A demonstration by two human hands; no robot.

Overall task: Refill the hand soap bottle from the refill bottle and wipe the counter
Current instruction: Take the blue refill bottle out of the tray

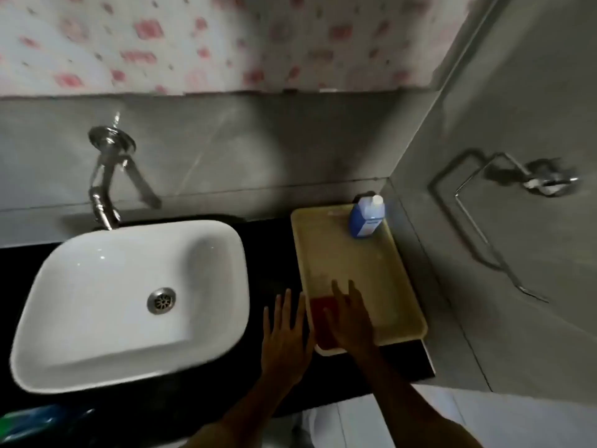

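- Both of your hands are reaching over the front edge of the black counter [200, 376]: your left hand [286, 337] is hovering flat with fingers spread, gripping nothing, just left of the yellow tray [397, 286].
- Your right hand [350, 321] is lying open over the tray's front left corner, fingers extended across a red cloth [318, 313]; whether it is pressing the cloth or only hovering over it, you cannot tell through the blur.
- That reach is looking like a move to take up the cloth, which is probably lying there for the wiping step.
- One blue bottle [366, 218] with a white cap is standing upright at the tray's back right corner, well apart from your hands; whether it is the refill or the soap bottle is not showing.
- No second bottle is showing clearly; a blurred blue and green shape [35, 418] is sitting at the counter's front left corner, too smeared to name.
- Judging from this, the refilling is not visibly under way.
- To the left, the white basin [129, 302] is taking up most of the counter, with the tap [103, 185] on the wall behind it.
- Nothing is standing between your hands and the bottle, but the side wall and its metal towel ring [484, 195] are crowding the tray's right edge.
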